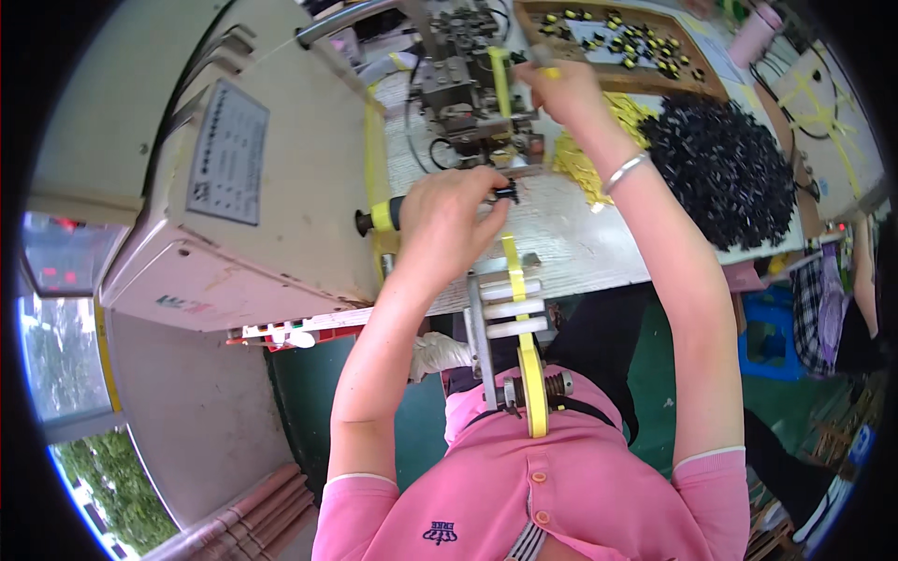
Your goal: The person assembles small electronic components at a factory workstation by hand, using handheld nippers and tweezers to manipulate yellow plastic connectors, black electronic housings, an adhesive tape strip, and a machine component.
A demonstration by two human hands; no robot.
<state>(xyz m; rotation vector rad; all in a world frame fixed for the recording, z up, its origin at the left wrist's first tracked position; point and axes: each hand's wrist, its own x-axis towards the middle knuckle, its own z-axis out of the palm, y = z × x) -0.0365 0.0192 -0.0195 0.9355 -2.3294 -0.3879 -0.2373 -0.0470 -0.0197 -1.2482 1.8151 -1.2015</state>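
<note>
My left hand [449, 217] is closed around a small black part [506, 193], held just below the metal winding mechanism [468, 84]. A strip of yellow tape [512, 266] runs from a roller stand [510, 309] near my chest up through the mechanism. My right hand [561, 89] reaches further up the bench and pinches a small yellow-tipped tool or piece [547, 65] beside the mechanism. A silver bangle [624, 171] sits on my right wrist.
A beige machine housing [234, 187] with a label plate fills the left. A heap of small black parts [725, 164] lies on the right. A wooden tray [622, 42] holds black and yellow finished pieces. Yellow scraps [585, 164] lie nearby. A blue stool [772, 332] stands below.
</note>
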